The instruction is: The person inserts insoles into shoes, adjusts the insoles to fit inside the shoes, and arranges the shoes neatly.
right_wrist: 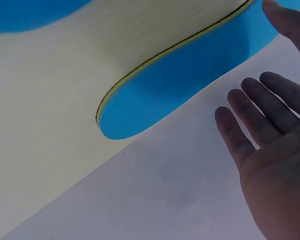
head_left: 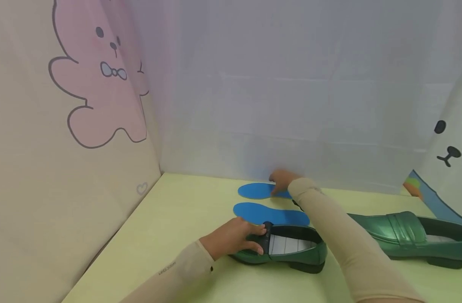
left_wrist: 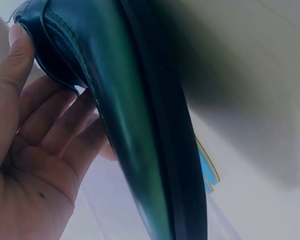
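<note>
Gripping the near green loafer (head_left: pixel 288 250) at its toe, my left hand (head_left: pixel 234 240) curls round it; my right hand (head_left: pixel 282 182), fingers relaxed, hovers over the far blue insole (head_left: pixel 257 190). Second insole (head_left: pixel 270 213) lies between; second loafer (head_left: pixel 409 237) right.

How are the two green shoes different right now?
The near shoe is gripped by the left hand; the far shoe lies untouched to the right. The near shoe's opening shows a white, lined inside; the far shoe's inside is mostly hidden. Both are glossy green loafers on the table.
</note>
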`<state>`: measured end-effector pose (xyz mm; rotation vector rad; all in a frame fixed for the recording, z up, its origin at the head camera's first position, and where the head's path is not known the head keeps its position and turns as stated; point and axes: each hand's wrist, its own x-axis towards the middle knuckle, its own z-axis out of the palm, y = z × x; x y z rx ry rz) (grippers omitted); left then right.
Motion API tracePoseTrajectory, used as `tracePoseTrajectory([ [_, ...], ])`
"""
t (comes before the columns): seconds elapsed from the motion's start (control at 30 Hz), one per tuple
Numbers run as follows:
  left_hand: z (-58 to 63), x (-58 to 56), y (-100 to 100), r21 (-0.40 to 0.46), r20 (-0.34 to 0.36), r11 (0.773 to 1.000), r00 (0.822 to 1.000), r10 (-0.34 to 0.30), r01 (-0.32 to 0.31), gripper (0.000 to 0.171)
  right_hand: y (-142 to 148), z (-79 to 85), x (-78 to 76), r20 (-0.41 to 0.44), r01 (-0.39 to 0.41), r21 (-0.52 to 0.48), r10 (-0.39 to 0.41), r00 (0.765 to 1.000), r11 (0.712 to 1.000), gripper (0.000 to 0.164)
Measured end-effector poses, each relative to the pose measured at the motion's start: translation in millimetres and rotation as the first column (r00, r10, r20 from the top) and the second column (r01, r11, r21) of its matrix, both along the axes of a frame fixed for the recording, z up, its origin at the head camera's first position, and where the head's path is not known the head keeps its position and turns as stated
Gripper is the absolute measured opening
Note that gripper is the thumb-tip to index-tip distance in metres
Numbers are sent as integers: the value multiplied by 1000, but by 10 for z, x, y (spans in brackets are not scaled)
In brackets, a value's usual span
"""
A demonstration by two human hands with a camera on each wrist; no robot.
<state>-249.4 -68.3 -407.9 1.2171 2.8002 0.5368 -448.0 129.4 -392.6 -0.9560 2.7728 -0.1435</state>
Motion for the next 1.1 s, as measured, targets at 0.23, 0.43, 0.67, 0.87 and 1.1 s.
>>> tracePoseTrajectory([
  [0.23, -63, -16, 21, -2, 2, 1000, 1000, -5, 5, 65, 5, -83, 31, 79, 75, 9, -75, 994, 997, 73],
  [0.43, -46, -18, 27, -8, -11, 1000, 1000, -6, 6, 65, 37, -138, 13, 86, 100, 32, -102, 991, 994, 76],
  [0.67, 7, 19, 10, -20, 11, 1000, 1000, 11, -10, 64, 0, -168, -1, 89, 93, 48, -97, 991, 994, 77],
  [0.87, 19, 26, 6, -19, 3, 1000, 1000, 10, -10, 64, 16, -212, -46, 44, 72, 70, -75, 996, 995, 64],
  [1.1, 5, 11, 3, -13, 5, 1000, 1000, 11, -10, 62, 33, -223, -81, 65, 102, 97, -109, 992, 990, 58],
])
